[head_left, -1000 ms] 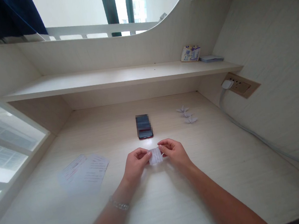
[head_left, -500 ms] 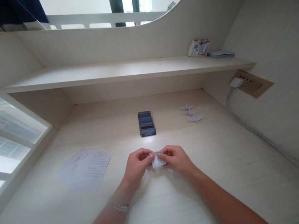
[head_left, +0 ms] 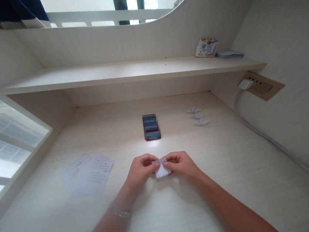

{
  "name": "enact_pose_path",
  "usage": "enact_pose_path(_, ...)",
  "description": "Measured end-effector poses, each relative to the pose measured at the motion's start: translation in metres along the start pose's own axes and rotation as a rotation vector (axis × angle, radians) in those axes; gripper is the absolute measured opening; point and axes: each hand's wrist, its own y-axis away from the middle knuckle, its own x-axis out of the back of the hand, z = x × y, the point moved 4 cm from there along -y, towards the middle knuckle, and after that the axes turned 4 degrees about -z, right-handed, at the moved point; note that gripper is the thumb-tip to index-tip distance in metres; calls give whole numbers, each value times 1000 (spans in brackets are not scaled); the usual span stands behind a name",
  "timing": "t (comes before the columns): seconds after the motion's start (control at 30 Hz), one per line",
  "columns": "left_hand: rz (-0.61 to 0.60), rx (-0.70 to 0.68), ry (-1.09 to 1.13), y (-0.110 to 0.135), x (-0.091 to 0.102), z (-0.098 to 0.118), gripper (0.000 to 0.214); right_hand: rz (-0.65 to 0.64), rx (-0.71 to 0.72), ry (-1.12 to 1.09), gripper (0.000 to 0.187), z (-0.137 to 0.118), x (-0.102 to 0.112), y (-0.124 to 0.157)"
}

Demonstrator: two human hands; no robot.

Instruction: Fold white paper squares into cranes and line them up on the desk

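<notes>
A small white piece of paper [head_left: 162,170] is pinched between both my hands just above the pale wooden desk [head_left: 234,181]. My left hand [head_left: 140,170] grips its left edge with closed fingers, and a bracelet sits on that wrist. My right hand [head_left: 182,165] holds the right edge, thumb and fingers pressed together. The paper looks partly folded, its top edge turned over. A dark phone [head_left: 151,126] lies flat a short way beyond my hands.
Three small folded paper cranes [head_left: 198,116] sit in a row at the back right. Printed sheets [head_left: 90,173] lie to the left. A wall socket [head_left: 260,87] with a grey cable [head_left: 268,138] is on the right. A shelf [head_left: 110,74] holds a small packet [head_left: 206,47].
The paper has been folded down smaller between my fingers, and my hands have drawn closer together. The view has shifted slightly.
</notes>
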Motion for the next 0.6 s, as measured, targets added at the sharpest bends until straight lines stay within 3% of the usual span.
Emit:
enact_pose_path(0.37, 1, -19, 95, 1, 3, 3, 10, 36, -42, -234, 26, 2, -5, 2)
enact_pose_path(0.6, 8, -22, 63, 1, 6, 2, 9, 68, -28, -197, 21, 2, -6, 1)
